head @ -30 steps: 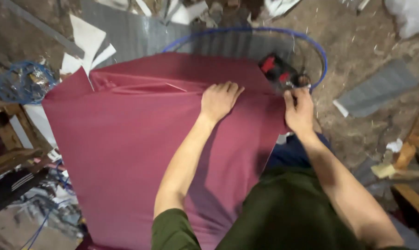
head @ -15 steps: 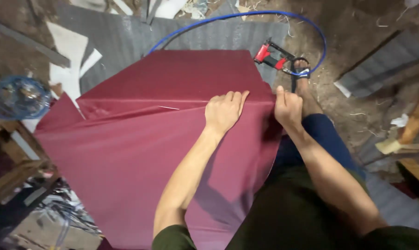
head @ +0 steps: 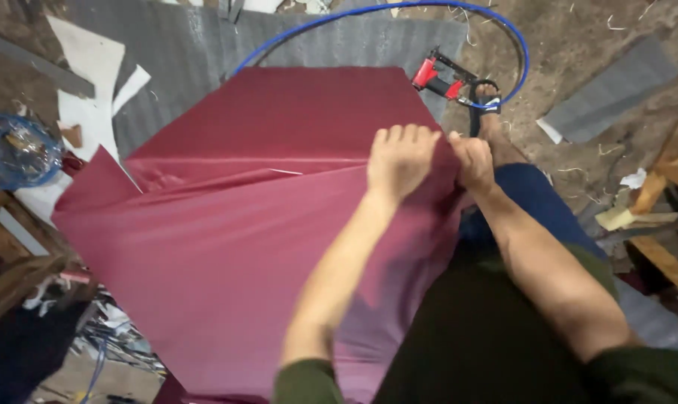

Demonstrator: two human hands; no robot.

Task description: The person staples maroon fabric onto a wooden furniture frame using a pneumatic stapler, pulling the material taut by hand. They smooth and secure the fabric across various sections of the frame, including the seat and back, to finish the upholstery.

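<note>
**One sheet of dark red covering, pulled to its right edge by two hands**

Far left, a blue-tinted clear plastic bag (head: 13, 150) lies on the floor beside wooden framing (head: 13, 269); two white offcuts (head: 92, 82) rest on a grey ribbed mat (head: 197, 45). One sheet of dark red covering (head: 227, 247) spreads across the middle, draped over a raised form hidden beneath it, with a single folded ridge running left to right across it. That ridge suggests slack being drawn toward the hands.

The left hand (head: 401, 161) lies palm down at the sheet's right edge, fingers (head: 414, 138) together and curled over the material, pressing it flat. Just beside it, the right hand (head: 474, 161) pinches the same edge; its fingertips are tucked into the material, so how tightly it closes cannot be told. Both hands appear placed together to hold tension at one point.

Beyond them, one red and black pneumatic stapler (head: 440, 77) sits on the floor within reach, joined to one blue air hose (head: 399, 9) looping round behind. At right lie a grey panel scrap (head: 616, 86) and wooden pieces (head: 664, 187).
</note>
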